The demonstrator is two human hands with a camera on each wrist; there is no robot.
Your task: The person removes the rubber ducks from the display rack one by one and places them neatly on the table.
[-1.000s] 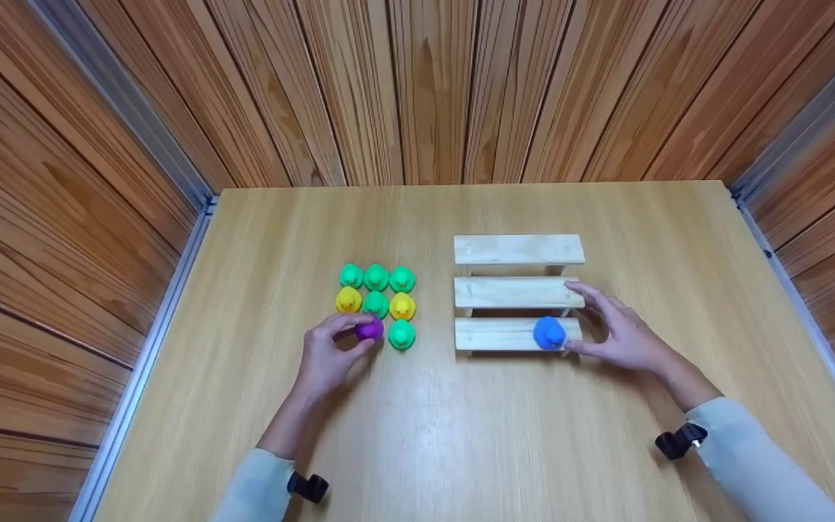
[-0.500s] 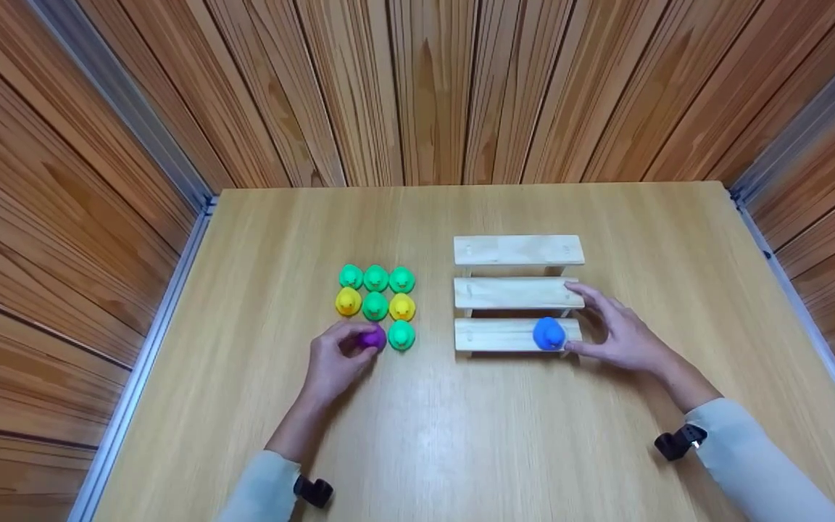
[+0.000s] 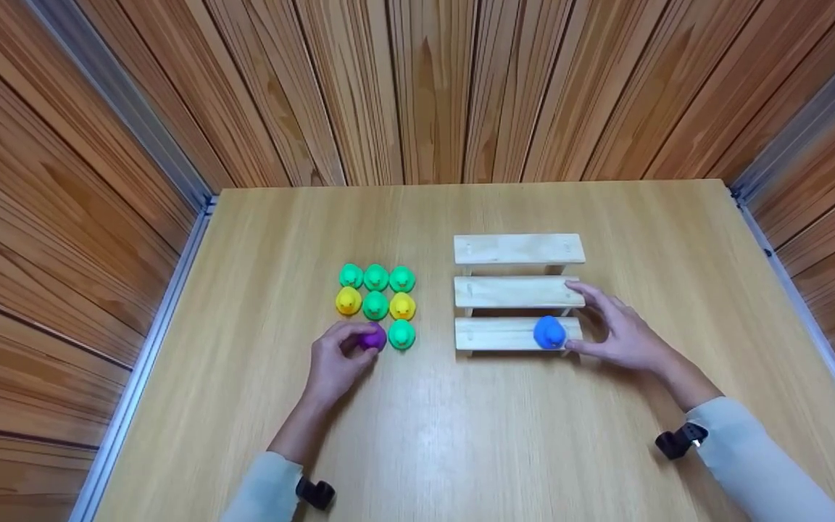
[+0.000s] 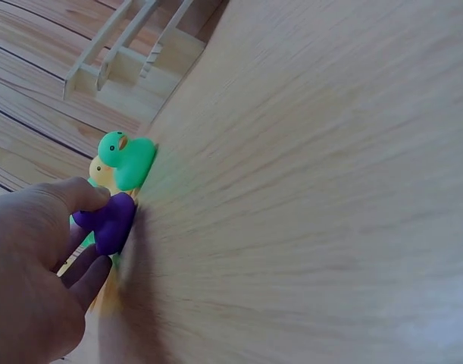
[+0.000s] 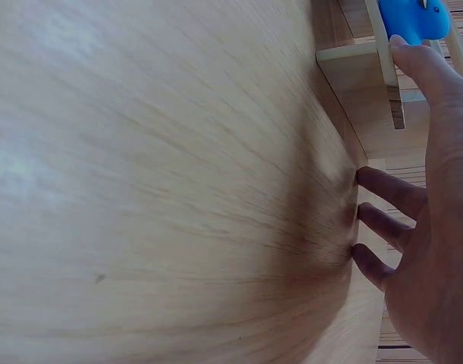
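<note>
Thumb and fingers of my left hand (image 3: 336,362) pinch a purple rubber duck (image 3: 373,336) at the front left corner of a block of ducks. In the left wrist view the purple duck (image 4: 114,224) is low over the table, just beside a green duck (image 4: 132,161). My right hand (image 3: 622,335) is spread at the right end of a three-step wooden shelf (image 3: 493,334). Its index fingertip touches the middle step, and its thumb touches the lowest step's edge, close to a blue rubber duck (image 3: 549,332) standing there. Other right fingertips (image 5: 367,178) reach down to the table.
Green ducks (image 3: 376,277) form the back row of the block. Behind the purple duck is a middle row with a yellow duck (image 3: 349,300) at each end. Bare tabletop (image 3: 432,435) lies in front. Wood-plank walls (image 3: 425,94) enclose the table.
The left hand, with the purple duck, has shifted slightly right and toward the front, up beside the front green duck, then almost stopped. The right hand and blue duck have stayed put.
</note>
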